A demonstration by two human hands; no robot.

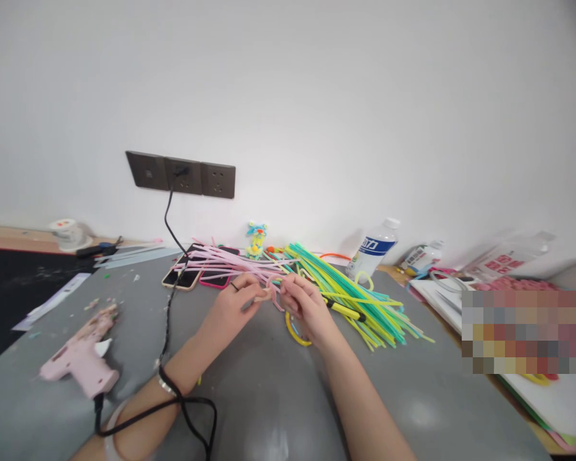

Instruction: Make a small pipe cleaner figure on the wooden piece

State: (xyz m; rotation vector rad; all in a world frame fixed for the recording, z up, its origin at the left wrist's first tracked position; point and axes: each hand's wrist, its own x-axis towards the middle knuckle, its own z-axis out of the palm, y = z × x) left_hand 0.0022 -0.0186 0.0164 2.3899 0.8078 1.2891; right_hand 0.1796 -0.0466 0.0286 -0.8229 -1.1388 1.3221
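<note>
Between my two hands is a pale pink pipe cleaner [277, 301], bent into a curve with one end hanging down. My left hand [237, 304] pinches it from the left side, fingertips together. From the right, my right hand [310, 310] grips it between thumb and fingers, close to the left fingertips. Pink pipe cleaners [221, 261] lie in a bunch just behind the hands. To the right spreads a pile of green and yellow pipe cleaners [379, 317], with a yellow-and-black pen-shaped tool [345, 310] on it. A yellow ring [295, 333] sits partly hidden by my right hand.
A pink glue gun [84, 368] lies at left; its black cord [166, 333] crosses my left forearm. Behind are two phones [185, 278], a small colourful figure [256, 240] and a bottle [374, 246]. A wall socket panel [182, 175] and papers [566, 403] flank the grey table.
</note>
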